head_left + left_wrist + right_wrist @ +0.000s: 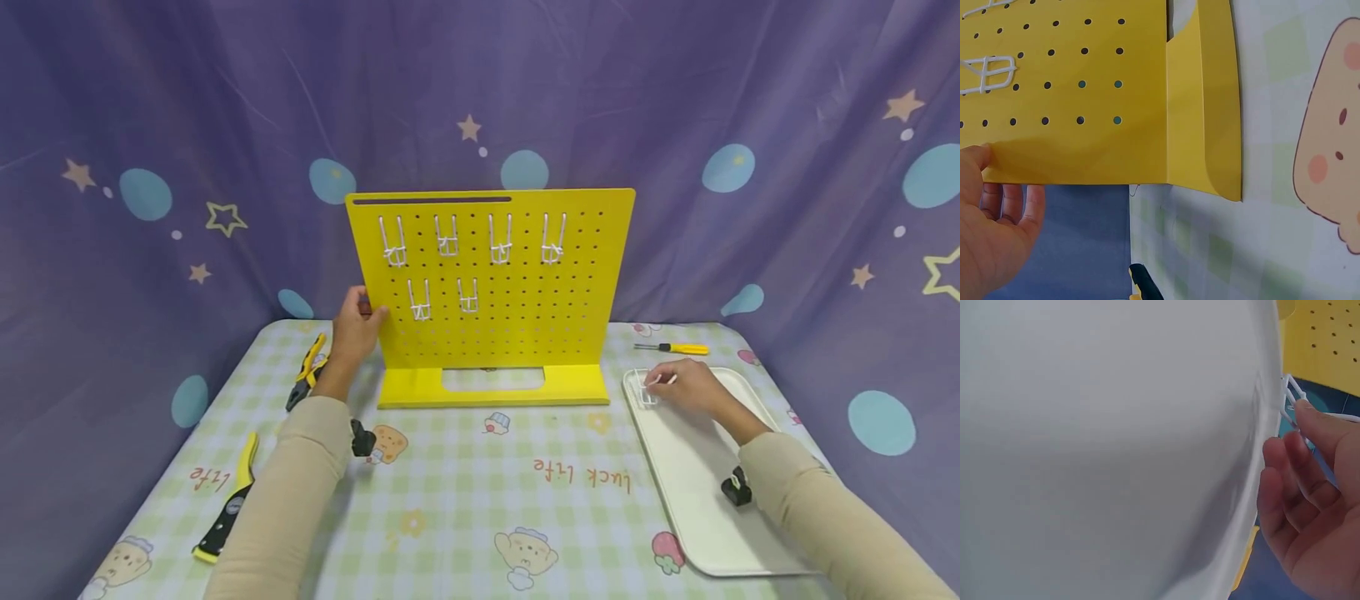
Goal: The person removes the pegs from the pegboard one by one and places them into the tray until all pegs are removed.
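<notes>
A yellow pegboard stands on the table, with several white wire hooks hung in two rows on its face. My left hand grips its left edge; in the left wrist view the thumb lies on the front and the other fingers reach behind. Over the far left corner of a white tray, my right hand pinches a white wire hook between thumb and fingers. The right wrist view shows part of that hook beyond the tray's rim.
A yellow-handled screwdriver lies behind the tray. To the left are yellow-and-black pliers and a yellow-and-black hand tool, partly behind my left sleeve. A checked cloth covers the table, and a purple curtain hangs behind.
</notes>
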Motion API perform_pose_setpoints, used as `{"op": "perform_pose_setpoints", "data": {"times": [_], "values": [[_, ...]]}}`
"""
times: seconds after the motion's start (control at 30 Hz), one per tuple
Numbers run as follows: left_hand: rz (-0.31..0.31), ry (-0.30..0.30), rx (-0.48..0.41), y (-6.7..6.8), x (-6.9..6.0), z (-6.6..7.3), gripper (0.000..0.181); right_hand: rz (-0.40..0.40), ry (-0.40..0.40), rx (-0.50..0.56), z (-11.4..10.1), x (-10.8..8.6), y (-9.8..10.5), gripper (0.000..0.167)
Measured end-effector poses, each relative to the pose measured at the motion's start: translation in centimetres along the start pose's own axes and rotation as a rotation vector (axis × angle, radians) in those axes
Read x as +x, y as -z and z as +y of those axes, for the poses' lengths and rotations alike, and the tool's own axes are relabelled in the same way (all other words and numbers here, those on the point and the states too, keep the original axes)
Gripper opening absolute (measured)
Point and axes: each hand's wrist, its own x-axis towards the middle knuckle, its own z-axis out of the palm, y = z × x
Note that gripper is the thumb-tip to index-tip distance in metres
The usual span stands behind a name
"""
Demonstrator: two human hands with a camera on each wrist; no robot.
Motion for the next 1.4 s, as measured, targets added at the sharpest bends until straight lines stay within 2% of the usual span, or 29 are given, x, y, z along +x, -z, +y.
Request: {"op": "perform_pose_setpoints", "data": {"times": [0.13,0.33,0.57,0.8,0.9,1.07,1.2,1.4], "values": [[-0.002,-0.003,-0.005,0.0,0.1,0.0,0.037,-0.021,-0.006,-0.001,0.8,-0.4,-0.1,0.006],[0.003,-0.013,-0.003,0.0,-0.1,0.1,0.037,-0.014,0.003,0.007,1.9,-0.5,-0.3,0.008],[0.012,-0.008,0.008,0.1,-0.2,0.1,0.037,-0.043,0.009,0.012,2.1,-0.2,-0.2,0.006],[0.015,-0.016,0.012,-0.1,0.0,0.0,0.037,-0.089,0.065,-0.121,1.0,0.0,2.1,0.020],[0.014,-0.013,0.017,-0.1,-0.1,0.0,0.037,-0.054,0.071,-0.143,0.1,0.1,3.2,0.022],[0.018,-0.014,0.011,0.0,0.0,0.1,0.037,0.082,0.090,-0.109,-2.6,0.9,3.9,0.019],[0.023,-0.016,0.013,-0.1,0.1,0.0,0.037,0.168,0.107,-0.070,-5.4,2.2,3.0,0.018],[0.014,-0.010,0.018,-0.2,0.2,-0.2,0.036,0.268,0.164,-0.010,-11.2,5.0,0.6,0.018]]}}
